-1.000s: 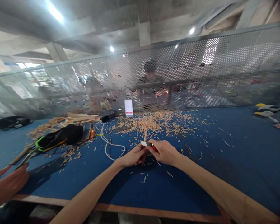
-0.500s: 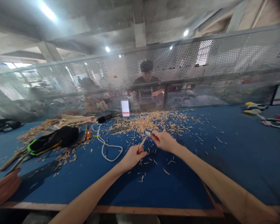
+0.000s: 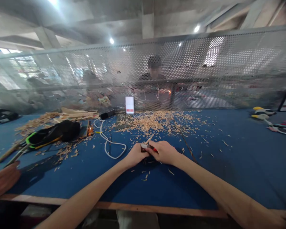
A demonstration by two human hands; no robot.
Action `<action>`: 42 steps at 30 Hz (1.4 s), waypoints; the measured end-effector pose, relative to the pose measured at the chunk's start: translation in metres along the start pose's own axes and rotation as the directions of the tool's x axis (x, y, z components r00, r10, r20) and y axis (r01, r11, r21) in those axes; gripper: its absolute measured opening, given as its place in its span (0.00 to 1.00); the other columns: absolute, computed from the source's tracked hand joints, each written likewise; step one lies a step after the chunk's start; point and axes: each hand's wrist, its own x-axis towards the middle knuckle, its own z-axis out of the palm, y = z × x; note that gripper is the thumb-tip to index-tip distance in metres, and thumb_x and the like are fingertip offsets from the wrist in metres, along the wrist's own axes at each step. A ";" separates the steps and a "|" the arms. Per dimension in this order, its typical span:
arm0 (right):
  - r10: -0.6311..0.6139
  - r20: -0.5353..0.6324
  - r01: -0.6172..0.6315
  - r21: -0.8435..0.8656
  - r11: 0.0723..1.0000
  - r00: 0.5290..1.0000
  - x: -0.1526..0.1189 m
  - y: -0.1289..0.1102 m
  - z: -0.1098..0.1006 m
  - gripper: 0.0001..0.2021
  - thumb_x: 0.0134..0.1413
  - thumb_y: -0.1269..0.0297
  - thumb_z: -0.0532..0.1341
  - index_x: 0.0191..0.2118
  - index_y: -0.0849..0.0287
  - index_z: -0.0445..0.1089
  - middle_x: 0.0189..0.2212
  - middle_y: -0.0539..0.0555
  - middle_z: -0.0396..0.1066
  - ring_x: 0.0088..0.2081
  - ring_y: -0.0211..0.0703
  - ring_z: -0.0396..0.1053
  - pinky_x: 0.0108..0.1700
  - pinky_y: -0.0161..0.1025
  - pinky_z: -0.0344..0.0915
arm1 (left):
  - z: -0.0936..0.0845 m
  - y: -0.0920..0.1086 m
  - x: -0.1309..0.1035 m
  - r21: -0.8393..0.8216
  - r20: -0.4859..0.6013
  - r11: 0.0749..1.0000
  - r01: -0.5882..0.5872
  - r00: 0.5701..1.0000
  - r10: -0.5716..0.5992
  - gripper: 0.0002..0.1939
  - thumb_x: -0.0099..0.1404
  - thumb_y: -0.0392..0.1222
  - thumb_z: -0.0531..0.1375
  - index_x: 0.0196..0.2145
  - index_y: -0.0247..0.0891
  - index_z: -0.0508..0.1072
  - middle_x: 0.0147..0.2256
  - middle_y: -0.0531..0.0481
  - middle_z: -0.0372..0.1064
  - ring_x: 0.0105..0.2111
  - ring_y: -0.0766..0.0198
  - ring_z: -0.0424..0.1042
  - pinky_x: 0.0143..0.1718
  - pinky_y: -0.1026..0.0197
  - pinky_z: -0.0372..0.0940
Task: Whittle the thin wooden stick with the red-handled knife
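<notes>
Above the blue table, my left hand [image 3: 135,155] is closed around a thin pale wooden stick [image 3: 150,138], whose far end points up and away. My right hand [image 3: 166,152] grips a knife with a red handle [image 3: 154,149]. Its short, light blade [image 3: 144,146] lies across the stick close to my left fingers. Both hands are together, with the right thumb close to the left fingers. My fingers hide the stick's near end and most of the handle.
Wood shavings [image 3: 154,122] cover the table beyond my hands. To the left are a white cable [image 3: 114,157], a black cloth item [image 3: 69,130] and another person's hand [image 3: 4,178] holding a tool. A phone [image 3: 129,105] stands by the mesh partition [image 3: 193,70]. Yellow-tipped objects [image 3: 262,111] lie right.
My right hand has brought the knife down and back, from the stick's far end to beside my left fingers. The camera view has shifted slightly.
</notes>
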 end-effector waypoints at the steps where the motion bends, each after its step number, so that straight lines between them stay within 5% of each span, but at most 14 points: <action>1: 0.007 0.008 -0.007 -0.009 1.000 1.000 0.000 0.002 -0.001 0.15 0.74 0.53 0.49 0.48 0.57 0.67 0.32 0.56 0.78 0.33 0.45 0.75 0.31 0.37 0.50 | -0.001 -0.001 0.001 0.023 -0.007 1.000 0.005 1.000 -0.005 0.11 0.50 0.43 0.63 0.20 0.37 0.64 0.19 0.57 0.56 0.24 0.69 0.52 0.26 0.64 0.50; 9: 0.035 0.008 -0.034 -0.073 0.997 0.999 0.008 0.021 0.000 0.18 0.73 0.50 0.48 0.47 0.56 0.69 0.32 0.57 0.79 0.33 0.46 0.75 0.32 0.37 0.50 | 0.001 -0.015 0.009 0.149 -0.136 0.984 0.098 0.988 -0.078 0.19 0.55 0.47 0.61 0.18 0.42 0.54 0.17 0.59 0.47 0.21 0.70 0.47 0.24 0.62 0.41; 11: 0.143 -0.028 -0.145 -0.067 0.987 0.989 0.009 0.044 -0.003 0.19 0.73 0.50 0.47 0.46 0.57 0.70 0.31 0.57 0.78 0.30 0.46 0.74 0.31 0.37 0.50 | 0.000 -0.018 0.007 0.156 -0.189 0.980 0.121 0.978 -0.091 0.22 0.56 0.48 0.63 0.20 0.43 0.51 0.17 0.61 0.45 0.20 0.70 0.46 0.24 0.62 0.41; 14: 0.397 -0.130 -0.403 -0.026 0.915 0.909 0.004 0.086 -0.013 0.20 0.73 0.53 0.45 0.42 0.58 0.70 0.28 0.57 0.76 0.27 0.44 0.71 0.30 0.37 0.51 | -0.002 -0.018 0.003 0.177 -0.261 0.973 0.151 0.960 -0.101 0.24 0.57 0.49 0.64 0.21 0.43 0.49 0.17 0.62 0.43 0.20 0.70 0.46 0.24 0.62 0.42; 16: 0.451 -0.184 -0.458 0.007 0.889 0.873 -0.002 0.100 -0.020 0.20 0.73 0.53 0.45 0.39 0.58 0.69 0.27 0.56 0.75 0.27 0.45 0.70 0.31 0.38 0.52 | -0.003 -0.015 0.002 0.211 -0.259 0.969 0.130 0.963 -0.073 0.24 0.56 0.48 0.65 0.21 0.43 0.50 0.18 0.62 0.44 0.20 0.70 0.47 0.24 0.63 0.43; 21: 0.169 -0.107 -0.157 0.112 0.981 0.980 0.000 0.052 -0.014 0.20 0.73 0.51 0.46 0.40 0.56 0.69 0.26 0.53 0.74 0.26 0.42 0.68 0.31 0.37 0.51 | -0.002 -0.003 0.003 0.156 -0.198 0.986 0.052 0.980 -0.020 0.18 0.51 0.44 0.69 0.26 0.41 0.61 0.20 0.62 0.54 0.23 0.69 0.54 0.26 0.63 0.50; 26: 0.029 -0.008 -0.028 0.066 0.997 1.000 0.011 0.003 0.001 0.17 0.73 0.52 0.50 0.41 0.56 0.69 0.30 0.54 0.76 0.32 0.44 0.72 0.33 0.38 0.49 | 0.004 0.001 0.000 -0.114 0.019 0.993 -0.041 0.999 0.043 0.12 0.52 0.41 0.69 0.32 0.35 0.72 0.29 0.52 0.71 0.31 0.63 0.68 0.36 0.60 0.63; 37: 0.042 0.014 -0.042 0.055 0.998 0.999 0.001 0.008 -0.003 0.19 0.73 0.50 0.49 0.44 0.56 0.71 0.33 0.57 0.78 0.34 0.48 0.74 0.32 0.39 0.49 | 0.012 0.014 -0.008 -0.117 0.046 0.993 0.006 0.999 -0.001 0.12 0.59 0.45 0.67 0.34 0.35 0.72 0.30 0.51 0.70 0.33 0.63 0.68 0.37 0.61 0.63; 42: 0.039 -0.040 -0.037 0.038 0.999 0.998 0.013 0.035 0.001 0.19 0.72 0.49 0.49 0.45 0.56 0.71 0.31 0.57 0.77 0.32 0.47 0.73 0.31 0.39 0.47 | 0.008 0.015 -0.004 -0.039 0.025 0.995 0.089 0.996 -0.088 0.18 0.59 0.55 0.65 0.29 0.39 0.65 0.21 0.59 0.56 0.22 0.70 0.56 0.25 0.65 0.54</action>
